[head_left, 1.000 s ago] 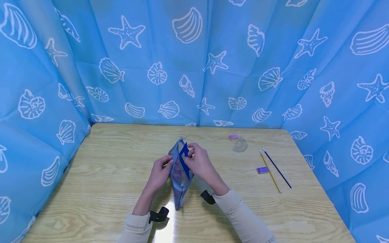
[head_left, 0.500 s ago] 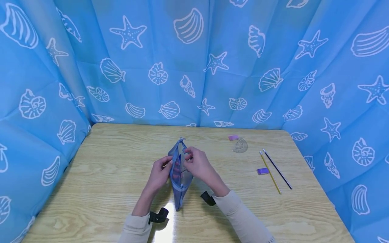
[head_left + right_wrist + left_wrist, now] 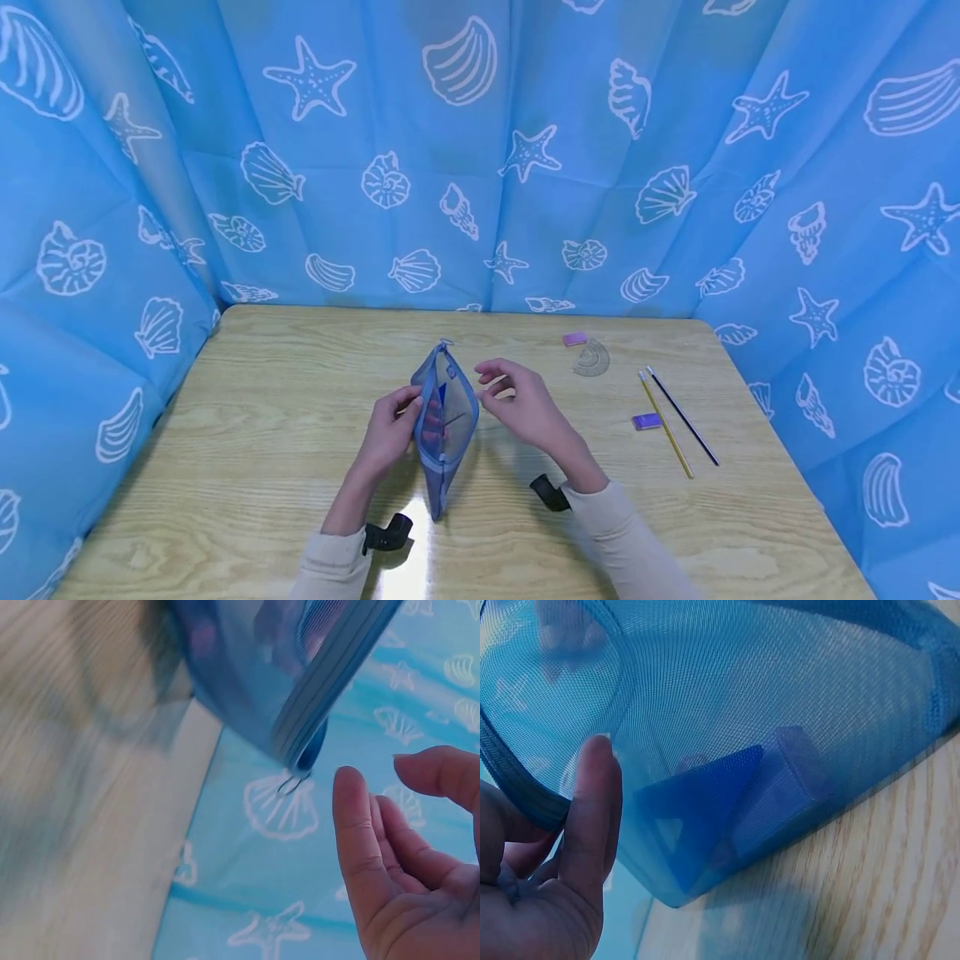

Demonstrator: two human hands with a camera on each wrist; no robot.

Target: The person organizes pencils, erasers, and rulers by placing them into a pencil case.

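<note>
A blue mesh zipper pouch (image 3: 457, 408) stands upright with its top unzipped. My left hand (image 3: 392, 425) pinches the left edge of its opening between thumb and fingers. Through the mesh in the left wrist view, a dark blue set square (image 3: 697, 810) lies at the bottom beside a purple block-shaped thing (image 3: 802, 761). My right hand (image 3: 521, 404) hovers just right of the pouch, fingers loosely bent and apart, holding nothing. In the right wrist view, the pouch's zipper end (image 3: 296, 761) hangs close to my right fingertips (image 3: 349, 787).
On the wooden table (image 3: 285, 400), a pink eraser (image 3: 574, 339) and a clear protractor (image 3: 592, 358) lie at the back right. Nearer are a purple eraser (image 3: 647, 422), a yellow pencil (image 3: 666, 425) and a dark pencil (image 3: 682, 415). A blue shell-print curtain (image 3: 450, 225) surrounds the table.
The blue set square went down from my right hand into the pouch. My right hand then let go and moved right, away from the opening. My left hand keeps its hold on the edge.
</note>
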